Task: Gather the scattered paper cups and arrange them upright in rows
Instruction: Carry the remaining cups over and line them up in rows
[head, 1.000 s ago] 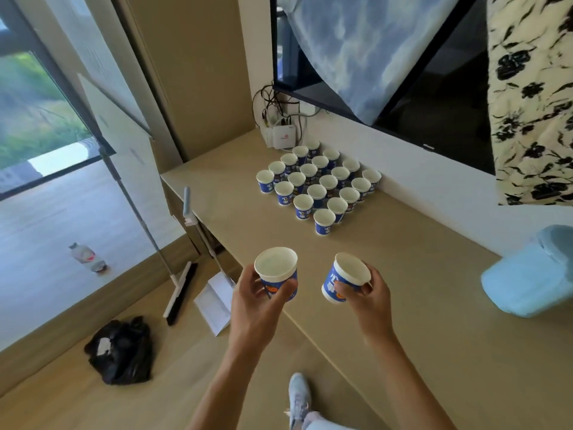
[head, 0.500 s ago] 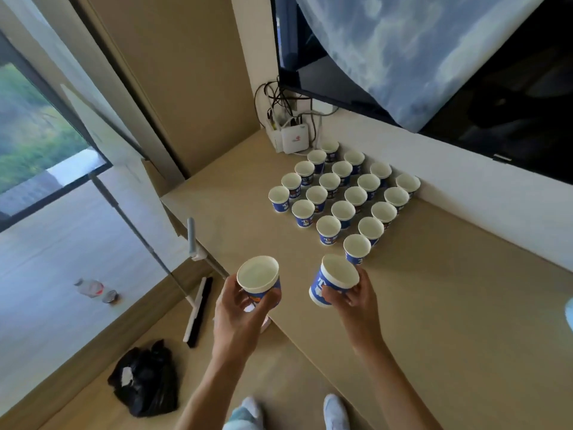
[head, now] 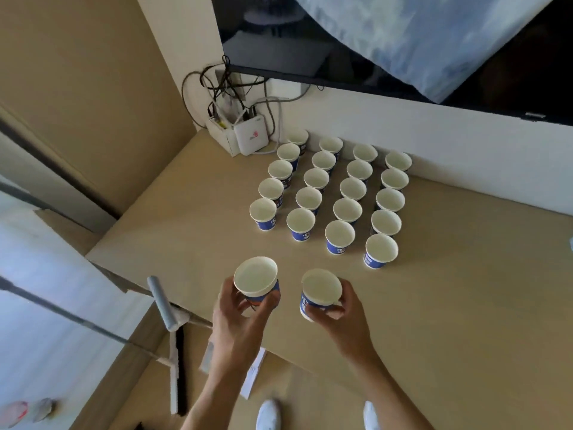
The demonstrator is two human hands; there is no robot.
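Several blue-and-white paper cups [head: 339, 233] stand upright in neat rows on the beige counter [head: 449, 299], close to the white wall. My left hand [head: 238, 318] holds one more such cup [head: 255, 276] upright over the counter's near edge, just in front of the left rows. My right hand [head: 342, 315] grips another cup [head: 321, 290], tilted slightly, a little to the right of the first. Both held cups are apart from the rows, with a gap of bare counter between them and the nearest standing cup [head: 380, 251].
A white router [head: 251, 138] and a box with tangled cables [head: 217, 97] sit in the counter's far left corner. A dark screen [head: 279, 41], partly draped with a pale cloth, hangs above. A broom [head: 169, 324] leans below the counter's left edge. My white shoes [head: 268, 415] show on the floor.
The view has closed in on the rows of cups. Both hands have carried their cups forward, over the counter's edge, nearer to the front row.
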